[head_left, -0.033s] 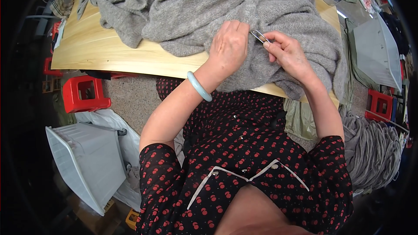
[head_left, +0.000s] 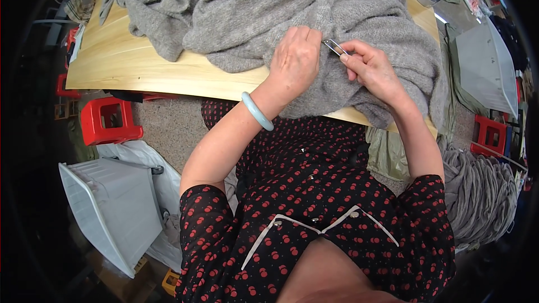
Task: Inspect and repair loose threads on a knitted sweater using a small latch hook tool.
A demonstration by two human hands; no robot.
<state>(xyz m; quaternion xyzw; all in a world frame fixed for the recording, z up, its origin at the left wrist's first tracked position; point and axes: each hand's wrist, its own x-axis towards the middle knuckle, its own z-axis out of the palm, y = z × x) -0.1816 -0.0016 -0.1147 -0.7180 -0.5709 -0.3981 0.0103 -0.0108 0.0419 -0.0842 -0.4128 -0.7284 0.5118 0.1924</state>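
A heap of grey knitted fabric (head_left: 241, 19) lies in folds across the wooden table and hangs over its near edge. My left hand (head_left: 296, 59), with a pale blue bangle on its wrist, is closed on the fabric, back upward; its fingertips are hidden. Between thumb and fingers of my right hand (head_left: 370, 70) are small silver nail clippers (head_left: 335, 47). Their two metal arms spread apart toward my fingers, and the jaw end points at the knit right beside my left hand. Whether the jaws touch a thread is too small to tell.
The wooden table (head_left: 112, 73) ends just before my lap. Red plastic stools (head_left: 92, 123) stand at left and right. A pale plastic bin (head_left: 120, 202) lies tilted at lower left, another bin (head_left: 485, 62) stands at right. Bundled grey material (head_left: 480, 196) sits at lower right.
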